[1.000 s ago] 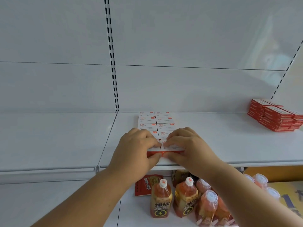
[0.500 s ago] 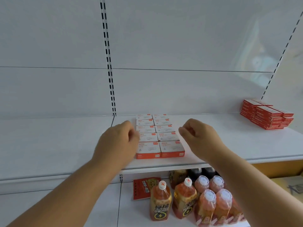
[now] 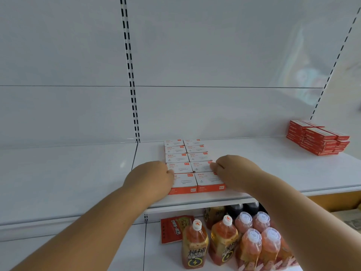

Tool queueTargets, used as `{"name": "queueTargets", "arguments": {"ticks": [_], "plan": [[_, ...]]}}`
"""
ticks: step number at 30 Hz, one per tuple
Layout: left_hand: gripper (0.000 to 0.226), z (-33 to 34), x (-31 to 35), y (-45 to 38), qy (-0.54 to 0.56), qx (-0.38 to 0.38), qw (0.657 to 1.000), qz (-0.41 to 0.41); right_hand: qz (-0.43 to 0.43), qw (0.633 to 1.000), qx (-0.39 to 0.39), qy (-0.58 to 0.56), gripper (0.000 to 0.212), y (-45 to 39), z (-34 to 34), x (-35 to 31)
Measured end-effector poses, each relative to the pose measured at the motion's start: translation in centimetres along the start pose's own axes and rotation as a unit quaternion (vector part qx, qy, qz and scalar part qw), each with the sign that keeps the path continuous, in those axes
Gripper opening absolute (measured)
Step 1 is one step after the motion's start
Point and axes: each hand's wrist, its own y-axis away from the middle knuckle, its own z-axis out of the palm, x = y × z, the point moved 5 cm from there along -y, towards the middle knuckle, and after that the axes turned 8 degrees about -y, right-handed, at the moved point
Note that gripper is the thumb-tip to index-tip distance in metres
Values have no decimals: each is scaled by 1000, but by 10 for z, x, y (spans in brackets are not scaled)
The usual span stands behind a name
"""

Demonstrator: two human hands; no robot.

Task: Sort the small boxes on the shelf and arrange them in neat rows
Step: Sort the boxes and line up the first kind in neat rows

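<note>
Several small white-and-orange boxes [image 3: 190, 165] lie on the white shelf [image 3: 273, 173] in two straight columns running from the front edge to the back wall. My left hand [image 3: 152, 178] rests against the left side of the two nearest boxes, fingers curled. My right hand [image 3: 232, 171] presses against the right side of the same front boxes, fingers bent inward. The two hands flank the block; neither lifts a box. Their fingertips are partly hidden behind the knuckles.
A stack of red boxes [image 3: 318, 137] sits at the shelf's far right by the back wall. Below, on the lower shelf, stand several drink bottles [image 3: 224, 243] and a red packet [image 3: 173, 229]. A slotted upright [image 3: 130, 75] divides the back panel.
My hands left the front pair of boxes, pulled apart, then came back in against the left and right sides of the block. The camera view shifted slightly.
</note>
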Motion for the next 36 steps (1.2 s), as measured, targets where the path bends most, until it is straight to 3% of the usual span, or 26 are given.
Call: {"name": "queueTargets", "arguments": {"ticks": [17,29,36], "plan": [[34,3,-4,-8,-2,-5,1000,-7,37,998,31,29,50,-5,7,3],[39,-4,-10,-23,0,-38,999,-15,8,1000,7,4,47,-15,-2,6],[41,1,-4,-16,-39,-12,999,3,-3,999,5,32,48,-16,7,4]]}}
